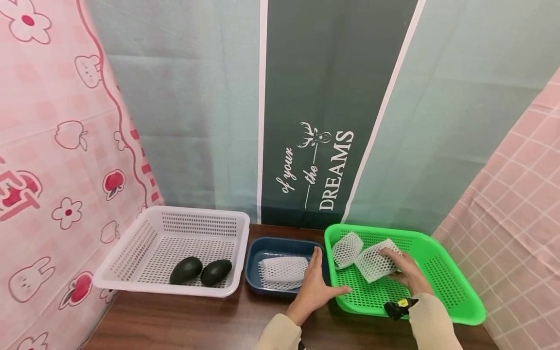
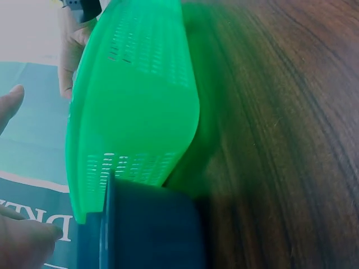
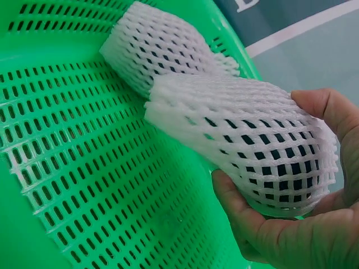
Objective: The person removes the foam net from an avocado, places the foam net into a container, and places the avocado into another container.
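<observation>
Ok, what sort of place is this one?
Probably a makeshift tabletop recording booth: a printed pink cloth and a lettered green backdrop hang around a wood-grain table, where a white basket, blue tray and green basket stand in a row.

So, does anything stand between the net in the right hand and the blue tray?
Yes: the left rim of the green basket and the left hand, by the right end of the tray. The other net lies beside the held net.

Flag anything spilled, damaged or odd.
Nothing looks spilled or damaged; the right hand holds a white foam net sleeve over the green plastic basket. Only the white lettering on the dark cloth panel looks odd, running sideways.
</observation>
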{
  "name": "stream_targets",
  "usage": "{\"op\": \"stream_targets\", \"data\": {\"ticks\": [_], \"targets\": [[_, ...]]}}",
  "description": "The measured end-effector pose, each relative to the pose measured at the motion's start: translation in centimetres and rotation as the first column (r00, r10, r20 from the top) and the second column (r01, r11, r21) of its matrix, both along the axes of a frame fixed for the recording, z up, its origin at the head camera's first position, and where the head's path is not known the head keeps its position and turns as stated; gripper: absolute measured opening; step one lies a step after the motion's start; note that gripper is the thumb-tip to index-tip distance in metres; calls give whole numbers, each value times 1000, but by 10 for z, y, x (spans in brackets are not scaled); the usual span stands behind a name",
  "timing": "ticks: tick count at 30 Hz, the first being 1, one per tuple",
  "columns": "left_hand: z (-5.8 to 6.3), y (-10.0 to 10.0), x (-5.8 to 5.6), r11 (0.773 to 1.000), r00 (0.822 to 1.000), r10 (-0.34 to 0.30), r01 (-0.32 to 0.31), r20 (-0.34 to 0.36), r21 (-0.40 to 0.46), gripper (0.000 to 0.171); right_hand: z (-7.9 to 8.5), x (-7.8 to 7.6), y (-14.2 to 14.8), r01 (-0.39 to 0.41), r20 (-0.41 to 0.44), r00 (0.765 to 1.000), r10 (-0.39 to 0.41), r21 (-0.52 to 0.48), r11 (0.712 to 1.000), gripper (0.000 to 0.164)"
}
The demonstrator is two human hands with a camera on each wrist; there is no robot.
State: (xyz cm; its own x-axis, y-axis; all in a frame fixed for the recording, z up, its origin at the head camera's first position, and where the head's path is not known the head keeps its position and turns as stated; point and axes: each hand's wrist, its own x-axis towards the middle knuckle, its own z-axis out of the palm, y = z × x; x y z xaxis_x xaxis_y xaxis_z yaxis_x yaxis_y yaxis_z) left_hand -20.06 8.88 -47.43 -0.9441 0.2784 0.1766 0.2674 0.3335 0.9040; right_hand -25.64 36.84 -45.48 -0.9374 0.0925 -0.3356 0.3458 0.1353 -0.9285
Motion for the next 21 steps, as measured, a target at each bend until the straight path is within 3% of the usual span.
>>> {"op": "stream_targets", "data": {"ticks": [3, 9, 16, 21], "targets": [[2, -3, -1, 1000, 1000, -4, 4, -11, 8, 110, 3, 1, -2, 21, 0, 1000, -21, -21, 1000, 65], [9, -7, -2, 1000, 999, 19, -19, -31, 17, 110, 7, 7, -6, 72, -15, 997, -72, -33, 997, 75], [18, -12, -4, 999, 997, 45, -43, -61, 24, 109, 9, 8, -4, 59, -85, 994, -65, -68, 996, 75], [21, -16, -4, 999, 995, 48, -46, -88, 30, 107, 18, 11, -8, 82, -91, 992, -90, -89, 993, 76]]}}
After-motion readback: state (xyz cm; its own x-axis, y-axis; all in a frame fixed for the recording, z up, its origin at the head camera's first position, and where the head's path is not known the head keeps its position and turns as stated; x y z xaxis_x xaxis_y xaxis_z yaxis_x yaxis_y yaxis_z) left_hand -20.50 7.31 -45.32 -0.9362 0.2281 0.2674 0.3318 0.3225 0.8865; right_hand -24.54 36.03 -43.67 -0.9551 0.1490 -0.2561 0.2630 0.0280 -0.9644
